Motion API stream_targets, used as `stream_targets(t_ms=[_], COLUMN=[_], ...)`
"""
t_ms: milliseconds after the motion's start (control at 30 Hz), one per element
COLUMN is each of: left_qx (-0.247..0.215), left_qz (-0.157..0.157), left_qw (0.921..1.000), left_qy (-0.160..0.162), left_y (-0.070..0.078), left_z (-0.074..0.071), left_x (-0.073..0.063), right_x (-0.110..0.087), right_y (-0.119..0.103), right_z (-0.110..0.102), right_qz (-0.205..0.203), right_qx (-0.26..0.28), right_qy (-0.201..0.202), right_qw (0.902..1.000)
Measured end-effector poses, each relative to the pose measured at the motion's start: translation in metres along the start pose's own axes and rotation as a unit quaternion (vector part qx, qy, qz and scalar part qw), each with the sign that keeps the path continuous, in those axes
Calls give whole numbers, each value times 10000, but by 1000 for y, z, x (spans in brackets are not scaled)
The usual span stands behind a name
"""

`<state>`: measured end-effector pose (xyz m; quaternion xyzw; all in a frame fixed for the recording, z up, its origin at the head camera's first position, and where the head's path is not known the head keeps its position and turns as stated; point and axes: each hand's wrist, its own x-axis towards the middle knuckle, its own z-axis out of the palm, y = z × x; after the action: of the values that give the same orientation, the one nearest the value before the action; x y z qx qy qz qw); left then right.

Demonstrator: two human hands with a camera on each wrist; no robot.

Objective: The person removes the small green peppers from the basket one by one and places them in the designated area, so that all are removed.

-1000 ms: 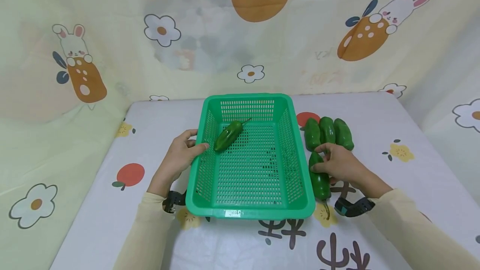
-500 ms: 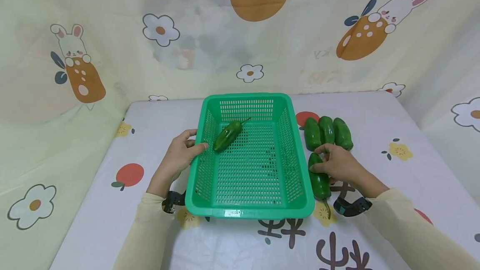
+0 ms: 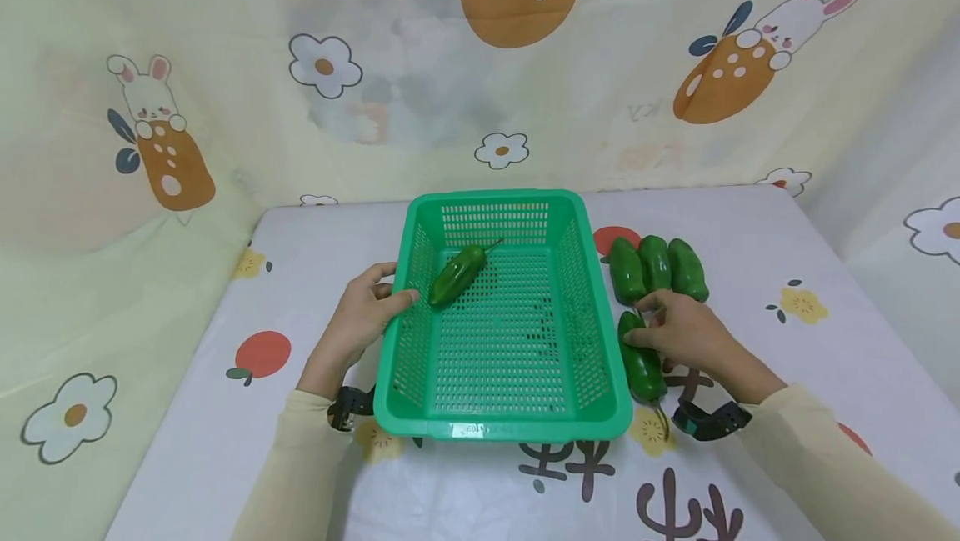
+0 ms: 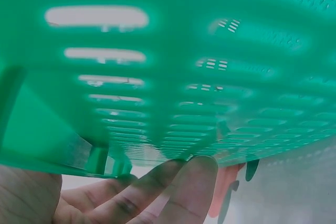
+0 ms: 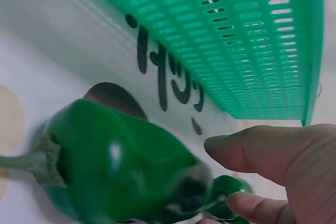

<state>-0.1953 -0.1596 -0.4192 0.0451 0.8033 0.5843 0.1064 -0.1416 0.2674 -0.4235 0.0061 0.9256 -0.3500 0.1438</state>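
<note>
A green plastic basket (image 3: 495, 428) with slotted walls stands mid-table. My left hand (image 3: 358, 316) grips its left side, thumb over the rim and fingers outside; the left wrist view shows the fingers (image 4: 184, 182) under the rim. Inside the basket lies a green pepper (image 3: 457, 274) with a long stem. Another green pepper (image 3: 641, 366) lies on the table by the basket's right side, its stem toward me. My right hand (image 3: 686, 331) is at that pepper's far end. In the right wrist view, thumb (image 5: 241, 148) and fingers are spread apart just beyond its tip.
Three more green peppers (image 3: 656, 264) lie side by side beyond my right hand, right of the basket. The white tablecloth (image 3: 300, 241) has printed fruit, flowers and dark lettering. A patterned curtain (image 3: 420, 107) closes off the back.
The pepper by my right hand has shifted slightly toward me, and its tip has come a little apart from the row beyond. My left hand and the basket hold their place.
</note>
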Motion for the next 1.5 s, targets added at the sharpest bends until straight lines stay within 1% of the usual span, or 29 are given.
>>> stream_targets(t_ms=[200,400,600,733,933,1167,1267,1333,1433,1500], left_qx=[66,45,-2,23,35,49,67,58,53,57], left_qz=[61,84,76,62,103,79,91,98,101,91], left_qw=[10000,10000,10000,10000,9999,10000,9999,9999,9999,9999], left_qy=[24,18,3,12,21,7,16,13,9,2], left_y=[-2,-2,-2,-2,-3,-1,0,0,0,0], left_z=[1,1,2,2,2,2,1,1,1,1], left_x=[1,1,0,0,-1,0,0,-1,-1,-1], right_x=[-6,-9,-5,-1,10,43,59,67,77,82], right_y=[-13,-38,-67,-87,-119,-141,-151,-157,-165,-167], right_z=[-9,-18,-23,-23,-16,6,19,27,39,45], right_qz=[-42,-345,-608,-719,-790,-754,-640,-522,-315,-244], right_qx=[-205,-434,-304,-195,19,467,741,1021,1471,1655], right_qy=[185,604,838,882,728,422,265,105,-100,-176], right_qw=[9996,9966,9942,9933,9942,9952,9948,9934,9886,9857])
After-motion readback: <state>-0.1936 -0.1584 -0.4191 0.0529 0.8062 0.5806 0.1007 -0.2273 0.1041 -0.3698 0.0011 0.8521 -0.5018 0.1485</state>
